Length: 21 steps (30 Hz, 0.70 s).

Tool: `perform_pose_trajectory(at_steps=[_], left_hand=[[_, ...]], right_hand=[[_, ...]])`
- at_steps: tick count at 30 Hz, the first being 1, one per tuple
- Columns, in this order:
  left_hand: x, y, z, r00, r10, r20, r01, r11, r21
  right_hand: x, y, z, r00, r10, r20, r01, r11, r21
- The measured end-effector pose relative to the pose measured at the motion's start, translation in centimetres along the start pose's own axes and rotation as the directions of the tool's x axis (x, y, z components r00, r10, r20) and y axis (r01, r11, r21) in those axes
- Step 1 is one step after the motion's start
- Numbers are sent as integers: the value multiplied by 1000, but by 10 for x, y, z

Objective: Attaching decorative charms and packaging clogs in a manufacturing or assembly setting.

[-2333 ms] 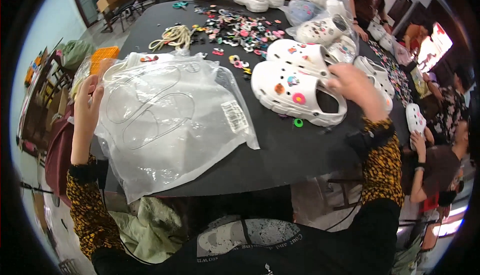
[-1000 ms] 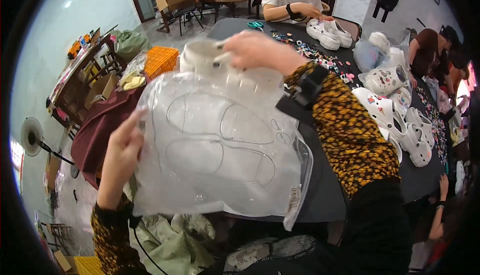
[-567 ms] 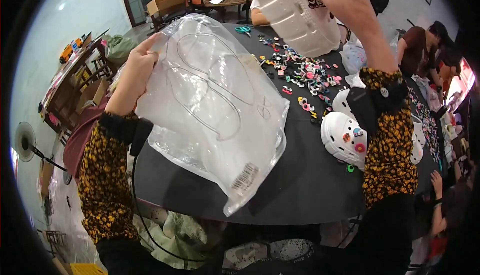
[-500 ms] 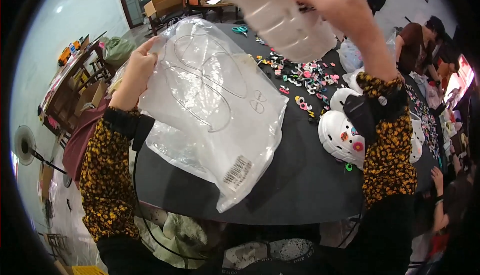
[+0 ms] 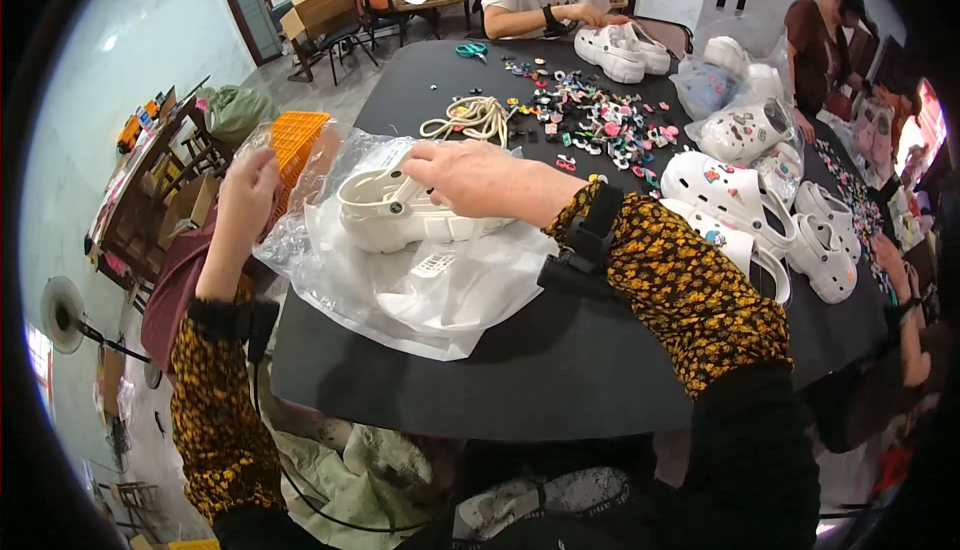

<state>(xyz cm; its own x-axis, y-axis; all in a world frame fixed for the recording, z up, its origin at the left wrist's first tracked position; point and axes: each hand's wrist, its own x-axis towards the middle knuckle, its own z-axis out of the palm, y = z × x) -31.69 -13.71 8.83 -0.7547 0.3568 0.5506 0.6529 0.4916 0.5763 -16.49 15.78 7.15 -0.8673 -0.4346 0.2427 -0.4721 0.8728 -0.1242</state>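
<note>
A white clog (image 5: 400,212) is gripped from above by the right hand (image 5: 470,176), long axis left-right, at centre frame inside the plastic bag (image 5: 420,290). The bag's mouth is pinched upper left by the left hand (image 5: 248,185).

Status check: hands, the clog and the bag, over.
Left hand pinches the clear plastic bag open at its edge. Right hand grips the white clog, lying at the bag mouth on the black table. Nothing in the way.

Bare table (image 5: 560,360) nearside — charms (image 5: 590,120), clogs (image 5: 740,200) beyond.
</note>
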Motion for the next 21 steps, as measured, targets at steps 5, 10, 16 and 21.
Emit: perform_pose_trajectory(at_steps=[5,10,16,21], left_hand=[[-58,90,10,929,279,242,-301,952,57],[-123,180,43,759,546,354,-581,814,-11],[-167,254,70,532,680,506,-581,727,-367],[-188,290,133,424,520,741,-33,827,-561]], right_hand=[[-21,-12,-23,998,14,-65,-18,998,-62],[-109,-9,-83,984,86,-155,-117,972,-205],[-250,51,-134,828,420,-372,-487,867,-104],[-370,102,-132,680,597,-425,-693,713,-108]])
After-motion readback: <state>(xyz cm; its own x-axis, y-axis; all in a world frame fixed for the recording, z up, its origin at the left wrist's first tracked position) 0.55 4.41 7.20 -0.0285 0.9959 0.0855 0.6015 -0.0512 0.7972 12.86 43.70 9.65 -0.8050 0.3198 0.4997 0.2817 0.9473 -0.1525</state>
